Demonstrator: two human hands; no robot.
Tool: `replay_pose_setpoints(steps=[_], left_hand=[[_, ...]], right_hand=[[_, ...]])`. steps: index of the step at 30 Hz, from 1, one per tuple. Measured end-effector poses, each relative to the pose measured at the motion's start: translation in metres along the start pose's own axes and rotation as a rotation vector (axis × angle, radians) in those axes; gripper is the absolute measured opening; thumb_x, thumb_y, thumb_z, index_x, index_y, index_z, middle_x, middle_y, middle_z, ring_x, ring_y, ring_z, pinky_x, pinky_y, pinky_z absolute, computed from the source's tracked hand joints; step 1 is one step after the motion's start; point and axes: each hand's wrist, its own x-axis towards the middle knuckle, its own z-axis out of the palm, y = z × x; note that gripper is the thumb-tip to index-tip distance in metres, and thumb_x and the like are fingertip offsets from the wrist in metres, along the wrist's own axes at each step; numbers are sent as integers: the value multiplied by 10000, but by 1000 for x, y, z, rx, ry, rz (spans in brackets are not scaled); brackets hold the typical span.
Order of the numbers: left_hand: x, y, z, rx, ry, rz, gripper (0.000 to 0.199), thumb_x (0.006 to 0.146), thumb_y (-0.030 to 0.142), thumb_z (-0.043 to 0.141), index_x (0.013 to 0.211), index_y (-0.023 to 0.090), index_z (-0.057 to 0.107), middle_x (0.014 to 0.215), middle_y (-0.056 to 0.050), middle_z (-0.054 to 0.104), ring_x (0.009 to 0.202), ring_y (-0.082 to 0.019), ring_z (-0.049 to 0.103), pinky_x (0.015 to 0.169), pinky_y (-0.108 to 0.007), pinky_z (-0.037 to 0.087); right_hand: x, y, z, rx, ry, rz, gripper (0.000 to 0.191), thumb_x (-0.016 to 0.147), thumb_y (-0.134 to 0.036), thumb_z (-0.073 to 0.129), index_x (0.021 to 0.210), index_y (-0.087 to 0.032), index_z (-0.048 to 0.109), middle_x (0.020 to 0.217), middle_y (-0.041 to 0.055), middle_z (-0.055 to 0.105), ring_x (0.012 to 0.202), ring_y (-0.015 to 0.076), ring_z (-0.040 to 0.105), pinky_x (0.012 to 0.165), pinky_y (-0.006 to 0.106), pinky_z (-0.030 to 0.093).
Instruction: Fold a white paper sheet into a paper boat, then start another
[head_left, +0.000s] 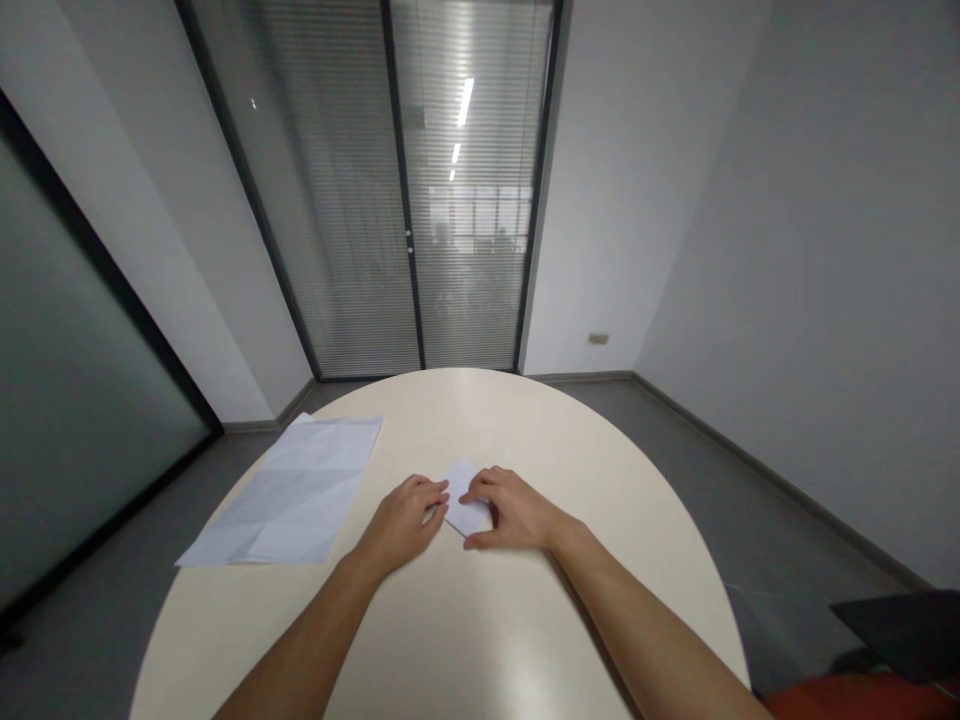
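Observation:
A small piece of folded white paper [466, 512] lies on the round table between my two hands, one of its corners pointing away from me. My left hand [409, 518] presses against its left edge, fingers bent and close together. From the right, my right hand [510, 510] grips the paper, with its fingers curled over the top and the thumb at the near corner. Parts of the paper are hidden under the fingers of both hands.
Large creased white sheets [292, 495] lie on the left side of the pale round table [450, 640]. Beyond it stands a glass partition with blinds [472, 280]. A dark and red chair [900, 640] is at the lower right.

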Motion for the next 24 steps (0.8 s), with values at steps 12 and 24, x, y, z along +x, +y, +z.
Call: replay_pose_setpoints(steps=[12, 24], left_hand=[[-2, 7, -9, 10, -89, 46, 292, 951, 344, 607, 1191, 240, 738, 1355, -53, 670, 1170, -255, 581, 1039, -445, 489], [2, 6, 9, -30, 56, -94, 225, 843, 255, 740, 1065, 229, 717, 1207, -57, 721, 1150, -251, 615, 1019, -425, 505]], right_hand=[[-3, -4, -6, 30, -17, 16, 539, 777, -567, 789, 1231, -282, 730, 1125, 82, 668, 1048, 252, 594, 953, 378, 442], [-4, 0, -7, 46, -20, -13, 537, 828, -551, 745, 1254, -227, 714, 1188, 107, 678, 1105, 265, 599, 1012, 391, 433]])
